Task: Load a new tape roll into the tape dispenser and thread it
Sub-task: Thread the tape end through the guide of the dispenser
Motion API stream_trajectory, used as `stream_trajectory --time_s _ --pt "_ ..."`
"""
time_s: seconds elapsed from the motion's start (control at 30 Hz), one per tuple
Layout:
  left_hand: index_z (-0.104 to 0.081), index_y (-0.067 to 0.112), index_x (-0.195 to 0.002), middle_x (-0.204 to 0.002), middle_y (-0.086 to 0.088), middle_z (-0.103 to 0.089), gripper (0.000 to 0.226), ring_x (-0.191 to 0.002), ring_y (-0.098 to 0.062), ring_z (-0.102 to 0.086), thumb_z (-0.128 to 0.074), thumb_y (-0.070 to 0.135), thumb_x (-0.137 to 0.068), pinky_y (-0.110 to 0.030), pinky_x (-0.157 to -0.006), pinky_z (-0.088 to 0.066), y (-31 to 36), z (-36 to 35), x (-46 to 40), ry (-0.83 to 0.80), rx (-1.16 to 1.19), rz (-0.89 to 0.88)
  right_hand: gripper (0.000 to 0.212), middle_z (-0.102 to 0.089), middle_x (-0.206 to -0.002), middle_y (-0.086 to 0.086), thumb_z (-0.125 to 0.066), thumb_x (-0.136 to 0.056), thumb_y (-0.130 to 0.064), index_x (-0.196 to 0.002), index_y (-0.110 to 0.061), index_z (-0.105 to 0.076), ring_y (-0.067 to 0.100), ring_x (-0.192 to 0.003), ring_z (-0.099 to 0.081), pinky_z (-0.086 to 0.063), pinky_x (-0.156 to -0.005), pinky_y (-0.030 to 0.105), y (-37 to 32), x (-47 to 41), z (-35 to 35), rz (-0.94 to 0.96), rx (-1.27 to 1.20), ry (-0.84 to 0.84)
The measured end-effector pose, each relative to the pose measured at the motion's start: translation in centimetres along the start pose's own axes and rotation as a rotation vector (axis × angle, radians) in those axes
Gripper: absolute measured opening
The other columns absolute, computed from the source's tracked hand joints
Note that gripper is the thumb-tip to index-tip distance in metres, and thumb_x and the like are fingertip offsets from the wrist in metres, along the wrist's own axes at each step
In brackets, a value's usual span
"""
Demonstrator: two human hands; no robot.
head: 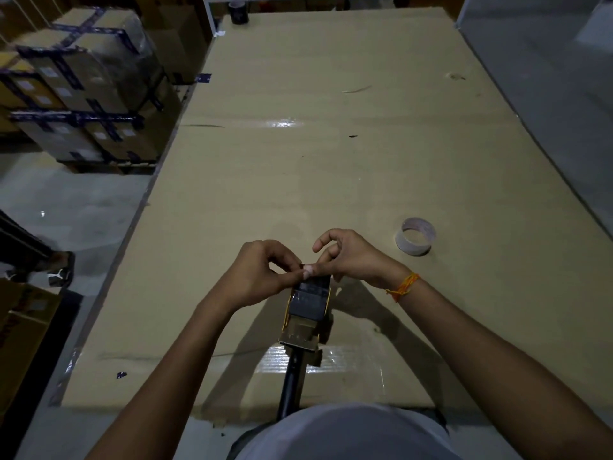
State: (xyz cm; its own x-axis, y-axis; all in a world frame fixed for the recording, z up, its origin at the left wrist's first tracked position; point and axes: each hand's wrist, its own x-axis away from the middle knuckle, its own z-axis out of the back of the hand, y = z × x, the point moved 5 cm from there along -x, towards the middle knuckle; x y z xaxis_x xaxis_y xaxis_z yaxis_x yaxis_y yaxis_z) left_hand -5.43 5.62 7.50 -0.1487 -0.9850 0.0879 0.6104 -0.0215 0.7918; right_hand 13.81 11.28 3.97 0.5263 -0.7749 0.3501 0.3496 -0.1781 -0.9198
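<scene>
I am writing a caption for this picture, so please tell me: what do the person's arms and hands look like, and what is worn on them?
Both forearms are bare: no sleeves show and no gloves are worn. The left hand has nothing on it, as far as the dim picture shows. The right hand has an orange and yellow thread band tied around the wrist. No watch or ring can be seen.

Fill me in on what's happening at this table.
A person is working on a tape dispenser lying on the cardboard-covered table. Both hands meet at its far end: the left hand and right hand pinch at what looks like the tape's loose end, apparently threading it. A dark roll already sits in the dispenser. An empty cardboard core lies off to the right, apart from the hands.
</scene>
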Motion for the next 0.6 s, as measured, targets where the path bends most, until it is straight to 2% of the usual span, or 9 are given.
stream_trajectory --time_s 0.1,0.17,0.3,0.37,0.43,0.6 --pt "-0.087 0.021 -0.084 -0.087 0.008 -0.082 0.011 -0.083 -0.003 -0.077 -0.091 0.031 -0.086 -0.025 -0.074 -0.063 1.6 0.5 0.0 -0.064 -0.146 -0.089 0.045 -0.078 -0.075 0.004 -0.092 -0.081 -0.016 -0.111 -0.011 -0.058 0.009 -0.062 -0.070 -0.051 -0.053 0.025 0.1 0.0 -0.5 -0.021 -0.019 -0.023" --pt "-0.088 0.017 -0.087 -0.088 0.003 -0.083 0.012 -0.080 -0.007 -0.077 -0.087 0.029 -0.089 -0.025 -0.074 -0.060 2.6 0.6 -0.4 -0.121 -0.286 -0.162 0.045 -0.077 -0.074 0.005 -0.091 -0.083 -0.013 -0.110 -0.010 -0.055 0.011 -0.061 -0.068 -0.051 -0.051 0.024 0.2 0.0 -0.8 -0.026 -0.036 -0.018" --pt "-0.084 0.012 -0.085 -0.084 -0.008 -0.080 0.023 -0.076 -0.026 -0.074 -0.073 0.029 -0.097 -0.040 -0.074 -0.058 3.5 -0.3 -1.1 -0.273 -0.520 -0.304 0.044 -0.077 -0.076 0.009 -0.089 -0.084 -0.008 -0.105 -0.012 -0.051 0.015 -0.061 -0.067 -0.050 -0.051 0.026 0.5 -0.2 -0.9 -0.010 -0.055 -0.004" --pt "-0.080 0.010 -0.082 -0.083 -0.010 -0.077 0.025 -0.074 -0.028 -0.071 -0.070 0.027 -0.098 -0.044 -0.072 -0.057 3.3 -0.5 -1.4 -0.317 -0.522 -0.309 0.043 -0.078 -0.078 0.008 -0.089 -0.084 -0.008 -0.104 -0.013 -0.051 0.015 -0.063 -0.069 -0.051 -0.053 0.029 0.7 -0.3 -0.7 -0.001 -0.048 -0.010" --pt "-0.081 0.009 -0.087 -0.089 -0.009 -0.076 0.023 -0.078 -0.024 -0.071 -0.070 0.023 -0.101 -0.041 -0.075 -0.058 3.4 -0.5 -1.6 -0.358 -0.515 -0.291 0.044 -0.078 -0.077 0.008 -0.090 -0.083 -0.008 -0.103 -0.014 -0.051 0.015 -0.063 -0.069 -0.051 -0.054 0.030 0.9 -0.3 -0.5 0.004 -0.055 -0.003" --pt "-0.080 0.008 -0.099 -0.095 -0.004 -0.077 0.020 -0.081 -0.010 -0.074 -0.068 0.023 -0.104 -0.023 -0.072 -0.060 2.7 -0.5 -1.9 -0.389 -0.364 -0.203 0.043 -0.076 -0.079 0.011 -0.087 -0.084 -0.003 -0.104 -0.012 -0.049 0.016 -0.063 -0.067 -0.052 -0.054 0.029 1.0 -0.3 -0.3 0.030 -0.086 0.014"
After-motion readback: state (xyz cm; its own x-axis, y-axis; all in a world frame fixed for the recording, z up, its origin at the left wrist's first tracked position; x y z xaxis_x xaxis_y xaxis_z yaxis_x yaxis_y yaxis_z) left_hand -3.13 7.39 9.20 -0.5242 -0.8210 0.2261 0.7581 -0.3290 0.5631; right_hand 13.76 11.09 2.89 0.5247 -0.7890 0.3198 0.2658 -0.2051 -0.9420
